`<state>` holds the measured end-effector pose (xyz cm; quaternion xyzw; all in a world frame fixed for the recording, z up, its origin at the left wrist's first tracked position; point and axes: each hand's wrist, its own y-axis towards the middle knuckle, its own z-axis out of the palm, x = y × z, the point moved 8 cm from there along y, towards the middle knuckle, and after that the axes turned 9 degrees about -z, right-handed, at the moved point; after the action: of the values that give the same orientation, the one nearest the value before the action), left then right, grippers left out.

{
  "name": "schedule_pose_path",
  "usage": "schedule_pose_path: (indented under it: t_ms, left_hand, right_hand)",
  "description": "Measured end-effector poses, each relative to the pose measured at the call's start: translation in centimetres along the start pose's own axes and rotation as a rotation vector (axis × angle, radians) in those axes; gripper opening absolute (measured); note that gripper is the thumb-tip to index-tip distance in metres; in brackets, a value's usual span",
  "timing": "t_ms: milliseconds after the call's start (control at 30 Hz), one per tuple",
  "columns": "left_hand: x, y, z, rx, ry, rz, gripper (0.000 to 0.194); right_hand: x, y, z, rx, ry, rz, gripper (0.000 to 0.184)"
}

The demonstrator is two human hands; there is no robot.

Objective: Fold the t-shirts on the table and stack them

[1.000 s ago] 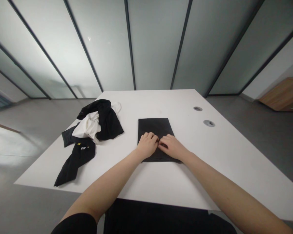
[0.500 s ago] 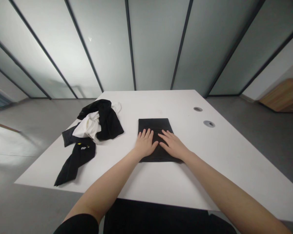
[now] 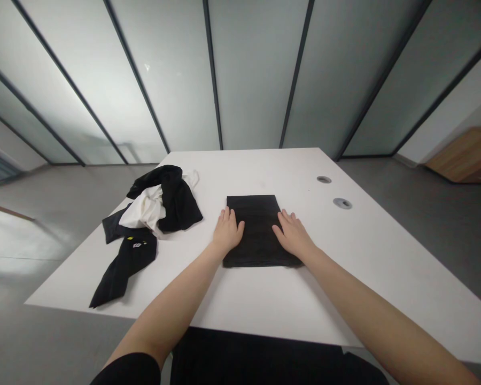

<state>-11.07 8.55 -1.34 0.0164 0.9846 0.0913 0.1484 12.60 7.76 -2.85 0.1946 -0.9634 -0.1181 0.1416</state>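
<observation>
Resting open and empty, the left hand point(image 3: 227, 232) and right hand point(image 3: 292, 235) flank a folded black cloth point(image 3: 256, 230) — on a white worktop point(image 3: 264, 305) facing frosted glass panels point(image 3: 256, 80).

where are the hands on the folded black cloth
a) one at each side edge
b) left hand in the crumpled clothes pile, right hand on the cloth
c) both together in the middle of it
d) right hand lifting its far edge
a: the left hand and the right hand lie flat at opposite side edges of the folded black cloth, with bare cloth between them.
</observation>
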Motion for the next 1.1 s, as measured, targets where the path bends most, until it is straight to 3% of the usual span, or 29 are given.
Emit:
schedule_pose_path:
  t_ms: [167,300,433,600,833,1100]
  left_hand:
    - [-2.1,-1.0,-2.5,-0.069,0.012,0.077,0.06]
    - [-4.7,-2.9,-1.6,0.055,0.063,0.22,0.058]
    - [-5.4,-4.0,-0.1,0.119,0.137,0.272,0.062]
    - [-5.4,-4.0,-0.1,0.123,0.129,0.262,0.063]
    - [-4.9,-3.8,-0.5,0.145,0.101,0.144,0.061]
    - [-3.4,-2.6,0.1,0.094,0.049,0.049,0.069]
  right_hand:
    - [4.2,0.3,-2.2,-0.031,0.074,-0.245,0.06]
    - [7.3,-0.2,-1.3,0.094,0.114,-0.388,0.06]
    - [7.0,-0.4,0.3,0.18,0.065,-0.337,0.06]
    - [6.2,-0.3,0.6,0.161,0.018,-0.286,0.059]
    - [5.9,-0.4,0.3,0.181,-0.022,-0.201,0.059]
    - [4.8,-0.2,0.7,0.135,-0.003,-0.154,0.062]
